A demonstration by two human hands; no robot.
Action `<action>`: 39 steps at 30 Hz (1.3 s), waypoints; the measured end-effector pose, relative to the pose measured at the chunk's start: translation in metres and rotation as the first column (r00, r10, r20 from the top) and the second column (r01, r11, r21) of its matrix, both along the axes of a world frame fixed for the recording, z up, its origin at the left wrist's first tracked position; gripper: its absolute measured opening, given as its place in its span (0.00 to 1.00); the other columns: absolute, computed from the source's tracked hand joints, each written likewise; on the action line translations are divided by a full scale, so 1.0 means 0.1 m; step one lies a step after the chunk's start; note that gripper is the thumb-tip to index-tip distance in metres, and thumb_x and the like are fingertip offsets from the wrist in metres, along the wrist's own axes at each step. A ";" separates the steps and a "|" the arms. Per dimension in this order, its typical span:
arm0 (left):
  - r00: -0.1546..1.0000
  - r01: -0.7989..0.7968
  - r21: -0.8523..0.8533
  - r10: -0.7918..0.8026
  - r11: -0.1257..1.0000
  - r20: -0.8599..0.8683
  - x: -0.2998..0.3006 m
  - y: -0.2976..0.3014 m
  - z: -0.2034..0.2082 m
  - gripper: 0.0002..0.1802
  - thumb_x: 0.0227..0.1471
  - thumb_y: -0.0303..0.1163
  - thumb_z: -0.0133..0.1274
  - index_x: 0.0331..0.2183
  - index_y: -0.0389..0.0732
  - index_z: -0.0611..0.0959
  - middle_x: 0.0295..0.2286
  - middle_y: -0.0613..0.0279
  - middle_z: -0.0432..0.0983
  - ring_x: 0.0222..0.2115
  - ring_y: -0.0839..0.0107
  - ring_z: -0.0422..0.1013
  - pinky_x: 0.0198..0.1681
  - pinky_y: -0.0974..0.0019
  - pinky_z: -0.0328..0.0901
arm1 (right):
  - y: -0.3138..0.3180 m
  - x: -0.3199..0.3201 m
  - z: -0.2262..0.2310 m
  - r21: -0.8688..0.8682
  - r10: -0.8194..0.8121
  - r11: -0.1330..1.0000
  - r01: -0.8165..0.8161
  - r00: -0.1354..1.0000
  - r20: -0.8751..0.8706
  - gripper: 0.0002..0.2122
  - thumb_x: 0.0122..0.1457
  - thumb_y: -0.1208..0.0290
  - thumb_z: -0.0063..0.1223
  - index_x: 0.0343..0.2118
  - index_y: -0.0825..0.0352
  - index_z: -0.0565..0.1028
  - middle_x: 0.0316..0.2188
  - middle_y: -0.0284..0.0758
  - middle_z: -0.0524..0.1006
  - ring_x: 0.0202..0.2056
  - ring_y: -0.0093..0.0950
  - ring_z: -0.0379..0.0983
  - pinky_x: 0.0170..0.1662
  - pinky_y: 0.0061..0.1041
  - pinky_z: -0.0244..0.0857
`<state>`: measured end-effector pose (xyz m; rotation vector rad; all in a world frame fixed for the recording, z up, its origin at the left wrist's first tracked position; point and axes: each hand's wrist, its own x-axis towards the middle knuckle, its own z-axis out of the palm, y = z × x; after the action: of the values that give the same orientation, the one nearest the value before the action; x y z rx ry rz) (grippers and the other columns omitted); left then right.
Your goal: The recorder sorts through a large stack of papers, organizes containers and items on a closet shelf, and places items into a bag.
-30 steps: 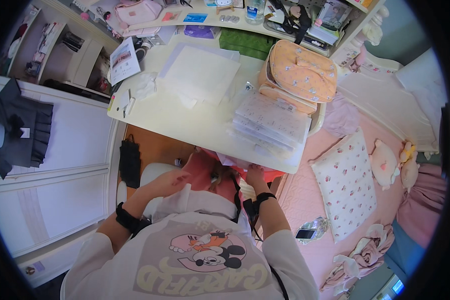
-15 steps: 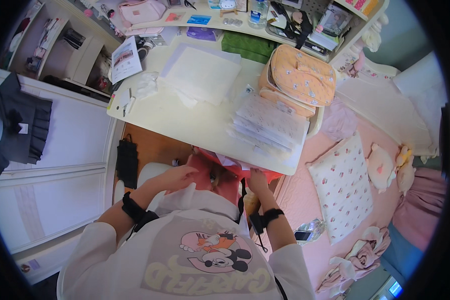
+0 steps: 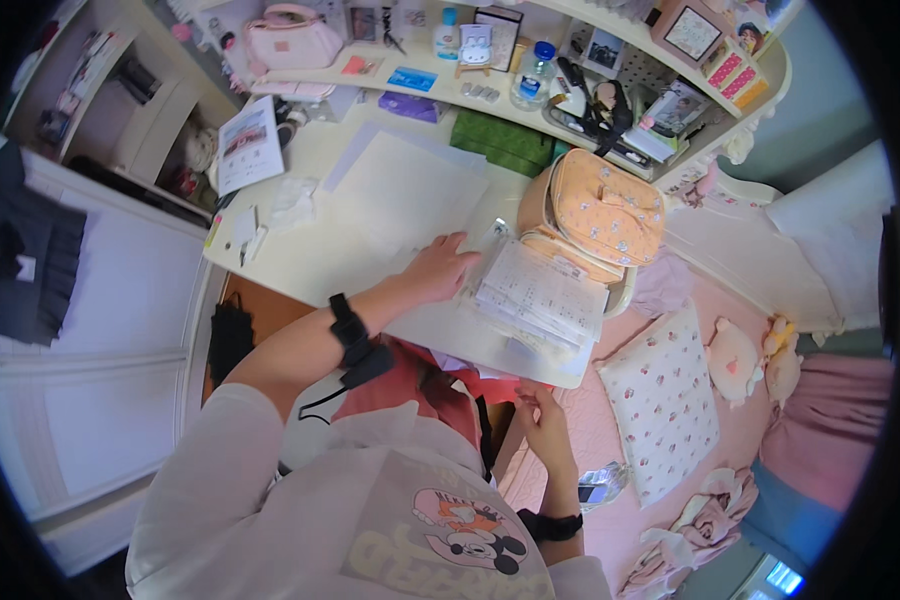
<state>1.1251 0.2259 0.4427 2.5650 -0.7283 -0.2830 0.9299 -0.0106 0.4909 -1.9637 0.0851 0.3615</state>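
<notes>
My left hand point(image 3: 440, 268) reaches over the white desk point(image 3: 355, 275), fingers stretched out and empty, just left of a stack of printed papers point(image 3: 540, 295). At the desk's front right edge, my right hand point(image 3: 543, 420) has its fingers bent against the rim of a red bag point(image 3: 455, 398). That bag lies low between my body and the desk, partly under the desktop, with pale sheets showing at its opening. Pale blank-looking sheets point(image 3: 410, 185) are spread on the desk beyond my left hand.
An orange patterned case point(image 3: 610, 205) stands behind the paper stack, in front of a green pouch point(image 3: 500, 140). A crumpled tissue point(image 3: 292, 203) and a booklet point(image 3: 250, 145) are at the desk's left. The pink bed point(image 3: 570, 420) with a pillow point(image 3: 660, 405) adjoins on the right.
My left hand has risen from beside the red bag to above the desk, near the paper stack. My right hand remains at the bag's rim. The view has shifted.
</notes>
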 end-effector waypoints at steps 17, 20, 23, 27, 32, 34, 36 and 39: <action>0.984 0.141 0.326 -0.168 0.935 0.057 1.41 -0.43 -0.85 0.26 0.38 0.27 0.48 0.45 0.36 0.70 0.52 0.55 0.54 0.55 0.55 0.45 0.54 0.48 0.44 | 0.80 -0.12 0.32 -0.033 -0.393 0.920 0.391 0.915 -0.093 0.13 0.52 0.77 0.47 0.42 0.70 0.67 0.35 0.42 0.73 0.37 0.32 0.72 0.40 0.26 0.65; 0.992 -0.016 0.143 0.033 0.990 -0.120 1.50 -0.44 -0.79 0.26 0.37 0.27 0.49 0.44 0.41 0.72 0.50 0.55 0.56 0.52 0.55 0.50 0.52 0.51 0.49 | 0.84 -0.04 0.30 -0.042 -0.388 0.921 0.386 0.918 -0.076 0.13 0.51 0.76 0.48 0.41 0.69 0.68 0.34 0.43 0.73 0.35 0.35 0.72 0.39 0.27 0.65; 0.997 0.027 0.086 -0.021 0.996 -0.068 1.50 -0.36 -0.71 0.29 0.37 0.27 0.50 0.47 0.50 0.71 0.53 0.56 0.53 0.55 0.55 0.46 0.54 0.51 0.47 | 0.84 0.04 0.33 -0.065 -0.340 0.940 0.336 0.938 -0.069 0.13 0.51 0.76 0.48 0.41 0.69 0.67 0.34 0.42 0.73 0.35 0.35 0.72 0.39 0.28 0.65; 0.984 0.173 0.275 -0.154 0.946 -0.088 1.43 -0.37 -0.73 0.35 0.37 0.26 0.48 0.51 0.58 0.66 0.56 0.58 0.46 0.57 0.55 0.41 0.56 0.50 0.42 | 0.82 0.12 0.39 -0.088 -0.262 0.963 0.255 0.963 -0.069 0.14 0.51 0.75 0.47 0.43 0.68 0.67 0.34 0.42 0.73 0.36 0.35 0.72 0.39 0.28 0.65; 0.992 0.114 0.408 -0.129 0.906 0.008 1.34 -0.37 -0.96 0.35 0.38 0.26 0.48 0.53 0.53 0.63 0.57 0.61 0.45 0.58 0.57 0.39 0.57 0.51 0.41 | 0.75 0.04 0.39 -0.132 -0.262 0.960 0.247 0.959 -0.111 0.14 0.51 0.74 0.47 0.42 0.68 0.67 0.34 0.43 0.73 0.37 0.36 0.71 0.40 0.29 0.64; 0.996 0.041 0.240 -0.059 0.970 0.070 1.37 -0.37 -0.97 0.32 0.39 0.26 0.48 0.51 0.49 0.66 0.55 0.60 0.51 0.55 0.58 0.47 0.55 0.53 0.46 | 0.71 -0.03 0.37 -0.130 -0.282 0.955 0.267 0.952 -0.116 0.14 0.51 0.74 0.47 0.42 0.68 0.67 0.34 0.43 0.72 0.36 0.37 0.71 0.40 0.30 0.64; 0.996 -0.025 0.087 0.018 0.996 0.089 1.46 -0.36 -0.88 0.28 0.41 0.27 0.49 0.48 0.46 0.69 0.53 0.60 0.56 0.52 0.58 0.54 0.52 0.55 0.51 | 0.67 -0.09 0.35 -0.093 -0.308 0.950 0.298 0.945 -0.113 0.13 0.51 0.74 0.47 0.41 0.68 0.67 0.34 0.44 0.72 0.36 0.38 0.71 0.39 0.31 0.64; 0.900 -0.436 -0.626 0.332 0.647 -0.284 1.51 -0.28 -0.55 0.10 0.45 0.27 0.50 0.33 0.37 0.79 0.31 0.63 0.76 0.31 0.73 0.70 0.38 0.72 0.62 | 0.62 -0.14 0.30 -0.112 -0.320 0.945 0.307 0.938 -0.133 0.13 0.51 0.74 0.47 0.41 0.68 0.67 0.34 0.45 0.72 0.36 0.38 0.71 0.38 0.31 0.65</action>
<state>1.2758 0.1975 0.3882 1.8861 -0.1458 -0.0357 0.9155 0.0515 0.5210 -1.9683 0.5141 0.2970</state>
